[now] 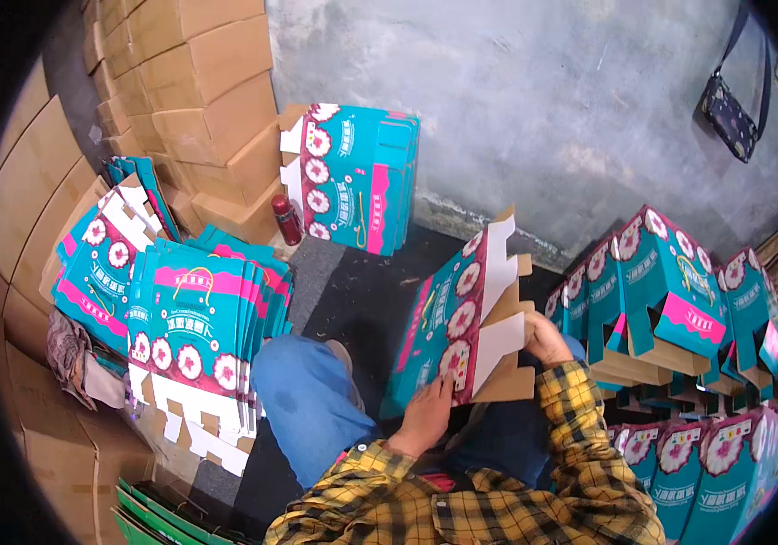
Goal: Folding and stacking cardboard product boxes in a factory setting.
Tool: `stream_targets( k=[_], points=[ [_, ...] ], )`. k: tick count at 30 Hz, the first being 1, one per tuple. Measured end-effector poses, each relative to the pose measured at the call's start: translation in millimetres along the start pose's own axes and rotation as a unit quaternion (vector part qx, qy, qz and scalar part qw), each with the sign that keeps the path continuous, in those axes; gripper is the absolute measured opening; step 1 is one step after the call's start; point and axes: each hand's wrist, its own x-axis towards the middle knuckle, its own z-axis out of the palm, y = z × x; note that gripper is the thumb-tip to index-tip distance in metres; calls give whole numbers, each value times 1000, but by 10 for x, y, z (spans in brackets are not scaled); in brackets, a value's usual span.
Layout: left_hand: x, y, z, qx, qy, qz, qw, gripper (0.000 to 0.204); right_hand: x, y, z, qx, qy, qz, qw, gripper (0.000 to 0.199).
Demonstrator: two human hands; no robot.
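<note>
Just right of the left knee [303, 400], holding a teal carton [441, 313], slanted lengthwise forward and right: with the left hand [426, 419] at its near edge; farther from the knee, with the right hand [547, 342] curled at its flaps [503, 331].

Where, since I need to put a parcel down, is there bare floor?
The dark mat has an open strip between the left stack of flat cartons and the held carton, in front of the teal stack by the wall. The right side is crowded with assembled boxes.
</note>
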Motion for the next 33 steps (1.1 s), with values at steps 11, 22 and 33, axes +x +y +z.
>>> stream_targets(
  k=[11,22,33],
  points=[
    [113,-125,-1325,-110,295,10,949,48,79,-600,955,-473,-144,-110,862,33],
    [144,-363,-2097,-8,286,-20,958,60,132,-1197,1202,-768,-119,-395,489,10],
    [197,-155,-1072,-181,-93,54,978,90,137,-1073,1457,-799,-219,-480,290,8]
  ],
)
